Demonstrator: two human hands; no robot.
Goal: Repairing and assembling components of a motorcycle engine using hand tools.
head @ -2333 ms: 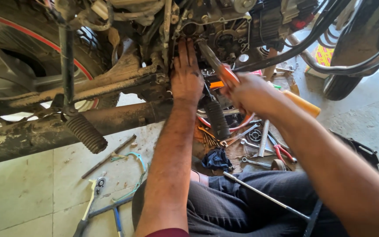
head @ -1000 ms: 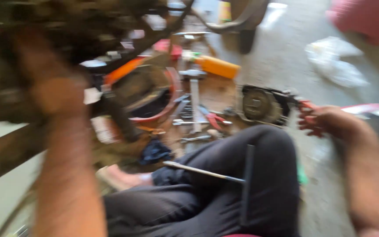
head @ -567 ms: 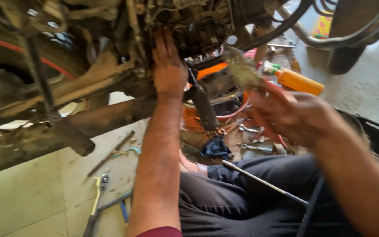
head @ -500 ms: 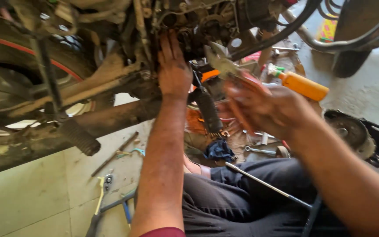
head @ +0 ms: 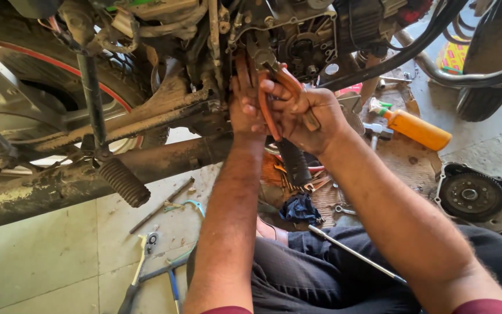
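One pair of pliers, nose up, upright

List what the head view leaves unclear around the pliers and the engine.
- Pliers tips: hidden behind engine parts; what they grip is unseen.
- Left hand fingertips: tucked behind the frame.
- Right hand palm: faces away.
- Rear wheel: cut off by the left edge.

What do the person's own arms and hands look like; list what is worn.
Both forearms are bare and hairy. A dark red sleeve edge shows at each upper arm, low in the frame. The left hand and right hand wear no gloves; no rings or watch show.
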